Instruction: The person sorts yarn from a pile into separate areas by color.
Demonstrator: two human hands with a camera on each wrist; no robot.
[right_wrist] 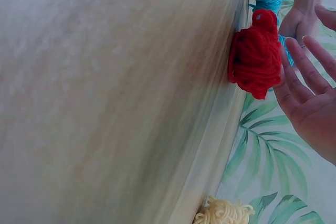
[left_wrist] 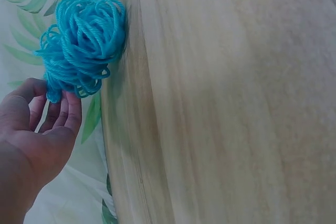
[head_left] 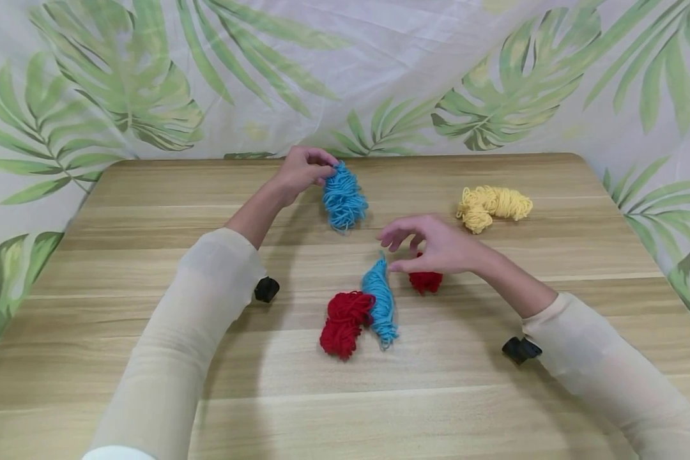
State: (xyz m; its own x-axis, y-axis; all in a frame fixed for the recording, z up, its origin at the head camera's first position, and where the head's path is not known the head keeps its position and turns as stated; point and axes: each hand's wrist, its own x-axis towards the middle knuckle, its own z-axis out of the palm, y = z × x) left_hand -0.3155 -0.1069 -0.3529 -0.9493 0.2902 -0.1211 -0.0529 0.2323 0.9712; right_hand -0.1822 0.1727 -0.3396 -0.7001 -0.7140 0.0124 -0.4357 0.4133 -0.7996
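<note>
At the table's far side my left hand [head_left: 303,174] pinches the upper end of a blue yarn bundle [head_left: 345,198]. The left wrist view shows the same blue yarn bundle [left_wrist: 89,40] with thumb and fingers of my left hand [left_wrist: 47,129] at its end. My right hand [head_left: 428,244] hovers above a small red yarn bundle [head_left: 425,281], which it partly hides, with fingers spread and slightly bent, holding nothing. Close to its thumb lies a second blue yarn bundle [head_left: 381,300]. Another red yarn bundle [head_left: 346,324] touches that one on the left.
A yellow yarn bundle [head_left: 494,206] lies at the back right of the wooden table [head_left: 437,396]. Behind the far edge hangs a leaf-patterned white cloth [head_left: 379,64]. Each sleeve carries a black wrist device [head_left: 520,350].
</note>
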